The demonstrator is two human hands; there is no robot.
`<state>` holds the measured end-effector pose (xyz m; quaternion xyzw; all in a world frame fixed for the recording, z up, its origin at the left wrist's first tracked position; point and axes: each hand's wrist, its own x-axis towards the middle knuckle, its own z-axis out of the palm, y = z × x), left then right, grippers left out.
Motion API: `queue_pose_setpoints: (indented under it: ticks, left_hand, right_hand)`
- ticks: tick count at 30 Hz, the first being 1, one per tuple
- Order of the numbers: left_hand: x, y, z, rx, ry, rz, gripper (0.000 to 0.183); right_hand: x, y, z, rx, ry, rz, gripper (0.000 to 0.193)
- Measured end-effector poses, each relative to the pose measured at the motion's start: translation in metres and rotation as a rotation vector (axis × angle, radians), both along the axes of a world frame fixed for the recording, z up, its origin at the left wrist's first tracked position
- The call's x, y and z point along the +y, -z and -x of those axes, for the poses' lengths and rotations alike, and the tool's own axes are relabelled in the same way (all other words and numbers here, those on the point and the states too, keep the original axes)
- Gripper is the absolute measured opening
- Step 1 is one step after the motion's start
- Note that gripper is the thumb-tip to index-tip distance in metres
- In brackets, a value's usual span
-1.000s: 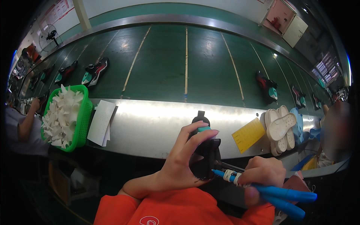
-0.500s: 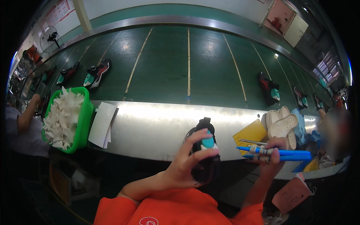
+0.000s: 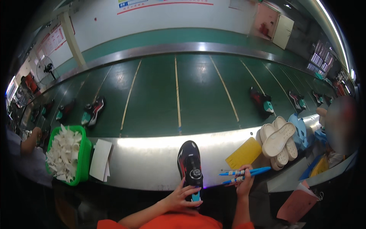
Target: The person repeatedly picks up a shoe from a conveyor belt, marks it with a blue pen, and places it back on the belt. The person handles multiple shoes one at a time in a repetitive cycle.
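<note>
My left hand (image 3: 180,199) grips a black shoe (image 3: 188,155) with red and white accents by its turquoise heel part. Its toe points away from me over the near edge of the steel ledge, and a round dial sits on its upper. To the right, my right hand (image 3: 244,186) is closed around blue pens (image 3: 260,170) whose barrels are partly wrapped in a pale material. A thin metal-looking tool shows beside them. Their tips point left toward the shoe, without touching it. Beyond that hand a yellow card (image 3: 244,153) lies on the ledge.
Left on the ledge stand a green basket (image 3: 86,152) of white scraps and a stack of white sheets (image 3: 100,159). Cream soles (image 3: 279,139) and blue pieces (image 3: 299,131) lie right. A green conveyor (image 3: 152,107) carries more shoes (image 3: 261,102). People work at both sides.
The view has tilted up. The shoe in my left hand has turned, so its toe now points away and its dial shows. My right hand still holds the pens.
</note>
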<state>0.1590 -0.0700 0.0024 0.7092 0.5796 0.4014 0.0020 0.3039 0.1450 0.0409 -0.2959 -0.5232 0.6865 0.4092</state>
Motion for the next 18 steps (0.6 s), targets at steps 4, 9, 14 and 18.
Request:
queue_pose_setpoints:
  ticks: [4, 9, 14, 18]
  left_hand:
    - [-0.011, 0.008, -0.006, -0.049, -0.073, -0.167, 0.064]
    - [0.014, 0.001, -0.02, -0.492, -0.368, -0.163, 0.065]
    - [0.05, -0.021, -0.008, -0.434, -0.274, -0.053, 0.072]
    - [0.096, -0.019, 0.024, -0.505, -0.171, 0.086, 0.078]
  right_hand:
    - [0.0, 0.017, 0.002, 0.047, 0.01, 0.07, 0.023]
    - [-0.009, 0.039, 0.01, 0.104, 0.041, 0.164, 0.023]
    - [-0.023, 0.044, -0.006, 0.186, 0.188, 0.22, 0.024]
    - [-0.043, 0.066, -0.019, 0.2, 0.259, 0.428, 0.022]
